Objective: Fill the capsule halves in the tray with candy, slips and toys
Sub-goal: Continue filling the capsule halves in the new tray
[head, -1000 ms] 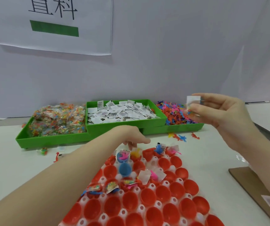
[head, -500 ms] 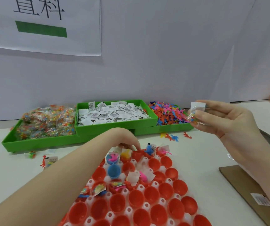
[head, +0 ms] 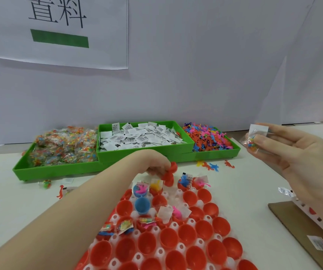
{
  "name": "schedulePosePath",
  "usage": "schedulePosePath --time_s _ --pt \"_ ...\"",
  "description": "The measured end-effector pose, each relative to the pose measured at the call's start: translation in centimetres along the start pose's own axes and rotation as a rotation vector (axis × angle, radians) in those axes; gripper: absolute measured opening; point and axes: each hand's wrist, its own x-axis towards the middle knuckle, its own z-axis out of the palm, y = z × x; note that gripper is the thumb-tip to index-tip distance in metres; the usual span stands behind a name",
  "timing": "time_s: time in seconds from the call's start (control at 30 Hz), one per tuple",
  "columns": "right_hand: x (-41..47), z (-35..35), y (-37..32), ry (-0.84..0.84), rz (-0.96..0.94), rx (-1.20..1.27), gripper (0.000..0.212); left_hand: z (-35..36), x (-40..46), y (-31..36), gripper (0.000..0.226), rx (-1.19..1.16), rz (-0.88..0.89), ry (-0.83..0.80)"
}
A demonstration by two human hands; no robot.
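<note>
The left hand (head: 157, 164) is curled, fingertips pinching a small red plastic toy figure (head: 170, 175) just above the far edge of the white capsule tray (head: 173, 224), over a red capsule half in the far row. The right hand (head: 293, 158) is raised well clear of the desk (head: 6, 201) near its right edge, fingers mostly extended, thumb and fingertips pinching a clear candy packet (head: 251, 142) and a white paper slip (head: 258, 129) together. Risks, as judged: the toy may miss the half and lodge between cups, because the arm blocks the view of that row; the loosely pinched slip could slide off the packet; the forearm lying across the tray could brush out contents already placed. Count: three green plastic supply bins along the far edge of the desk, namely the candy bin (head: 59, 147), the slip bin (head: 141, 138) and the toy bin (head: 207, 139). Two blue capsule halves (head: 142, 205) are visible; the rest in view are red. Roughly nine halves near the far end carry contents; the near rows of red halves (head: 168, 238) stand unfilled, their full number cut off by the frame. About five stray toys (head: 213, 166) lie on the desk. A flat brown cardboard sheet (head: 301, 227) lies at the desk's right edge.
</note>
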Motion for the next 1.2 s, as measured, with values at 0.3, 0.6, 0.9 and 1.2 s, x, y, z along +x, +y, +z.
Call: schedulePosePath --time_s 0.3,0.6,0.9,1.2 --pt "-1.3 1.7 -1.5 -0.034 -0.044 0.072 0.024 -0.9 -4.5 0.7 0.021 -0.641 0.391 0.6" --pt "-4.9 7.1 -4.4 -0.206 -0.282 0.094 0.026 4.3 -15.5 2.1 0.032 -0.473 0.654 0.736" --pt "-7.7 7.3 -5.5 -0.203 -0.432 -0.144 0.028 7.2 -19.5 1.3 0.032 -0.965 0.601 0.658" --pt "-8.6 7.6 -5.9 -0.229 -0.397 -0.065 0.024 7.7 -21.1 2.1 0.028 -1.306 0.669 0.574"
